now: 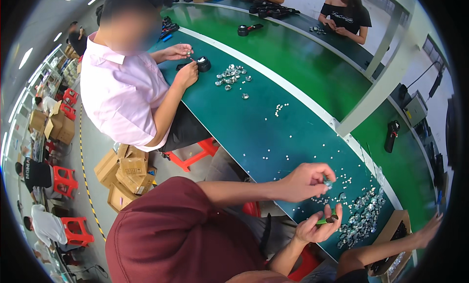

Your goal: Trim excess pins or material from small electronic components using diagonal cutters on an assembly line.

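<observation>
Pinching a clear, faceted glassy piece [328, 185], lower right of frame, the left hand [309, 181] sits just above the right hand [310, 229], which grips a slanting green-and-black object [322, 221].

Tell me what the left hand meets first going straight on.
Probably the small white pieces on the green table, though the left hand may be high enough to pass over them.

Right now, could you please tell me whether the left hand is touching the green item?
Apart: the head view shows tabletop between the left hand and the green item.
</observation>
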A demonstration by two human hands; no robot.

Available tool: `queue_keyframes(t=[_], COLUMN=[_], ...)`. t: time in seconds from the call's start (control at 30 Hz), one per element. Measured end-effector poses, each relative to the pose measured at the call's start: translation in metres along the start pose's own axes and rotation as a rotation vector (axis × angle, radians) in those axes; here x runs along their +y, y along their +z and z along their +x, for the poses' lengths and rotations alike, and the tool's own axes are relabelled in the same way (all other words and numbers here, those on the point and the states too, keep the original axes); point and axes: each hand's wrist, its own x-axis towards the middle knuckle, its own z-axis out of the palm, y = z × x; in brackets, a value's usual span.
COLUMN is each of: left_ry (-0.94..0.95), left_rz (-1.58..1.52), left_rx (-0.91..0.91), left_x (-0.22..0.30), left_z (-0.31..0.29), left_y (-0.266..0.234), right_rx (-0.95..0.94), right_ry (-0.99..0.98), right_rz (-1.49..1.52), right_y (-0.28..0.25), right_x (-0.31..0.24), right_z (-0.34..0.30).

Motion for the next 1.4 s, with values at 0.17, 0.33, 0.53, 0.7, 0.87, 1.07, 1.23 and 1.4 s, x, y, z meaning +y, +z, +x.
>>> queue_keyframes(t=[0.17,0.33,0.53,0.7,0.87,1.07,1.23,1.4], left_ry=[0.113,0.202,0.184,0.254,0.154,0.141,0.212,0.126], left_rz=[-0.101,-0.136,-0.037,-0.071,-0.105,-0.031,0.002,-0.095], left_rx=[0.181,0.319,0.255,0.214,0.189,0.204,0.153,0.139], left_x=[0.009,0.031,0.029,0.025,0.023,0.033,0.034,0.036], left_z=[-0.039,-0.063,-0.075,-0.091,-0.099,-0.098,-0.101,-0.104], left_y=[-0.014,-0.030,-0.025,-0.029,-0.032,-0.031,-0.031,-0.031], right_rx=[-0.032,-0.130,-0.273,-0.310,-0.291,-0.326,-0.319,-0.275], right_ry=[0.146,0.210,0.380,0.342,0.368,0.346,0.485,0.439], right_rz=[0.016,0.126,0.335,0.352,0.333,0.377,0.505,0.488], right_y=[0.000,0.014,0.013,0.019,0.021,0.021,0.016,0.015], right_x=[-0.003,-0.031,-0.067,-0.081,-0.088,-0.085,-0.086,-0.089], right_z=[0.002,0.027,0.036,0.038,0.035,0.038,0.038,0.035])
